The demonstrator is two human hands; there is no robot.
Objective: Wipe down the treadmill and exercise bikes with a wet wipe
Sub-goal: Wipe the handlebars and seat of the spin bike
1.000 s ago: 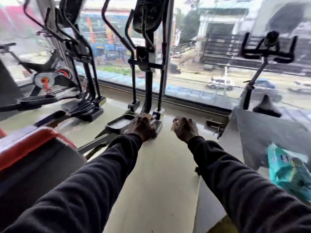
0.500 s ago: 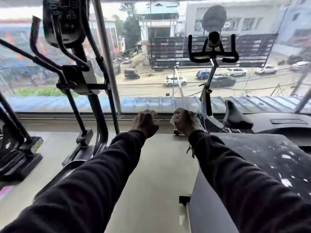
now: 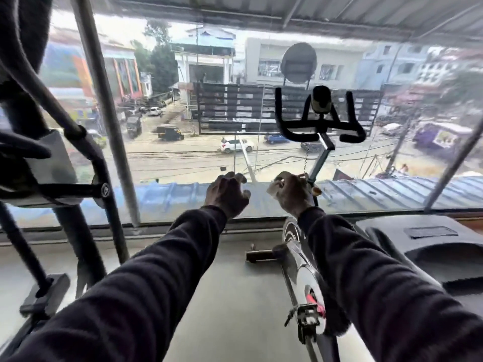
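Observation:
Both my arms reach forward in dark sleeves. My right hand (image 3: 291,193) grips a crumpled white wet wipe (image 3: 274,188), which peeks out at the hand's left side. My left hand (image 3: 227,195) hangs beside it with loosely curled fingers and holds nothing. An exercise bike stands straight ahead: its black handlebars (image 3: 320,125) rise above my right hand, and its silver frame (image 3: 300,270) runs down under my right forearm. My right hand is close to the bike's slanted stem (image 3: 317,165). The treadmill's dark front housing (image 3: 428,241) lies at the right.
An elliptical trainer (image 3: 78,184) with black arms and a grey upright fills the left side. A wide window (image 3: 183,158) runs across the front, with a street and cars beyond. Pale floor (image 3: 230,296) lies between the elliptical and the bike.
My view has swung right and upward, from the ellipticals to the exercise bike, which now stands right in front. Both hands stay raised, the right still holding the wipe.

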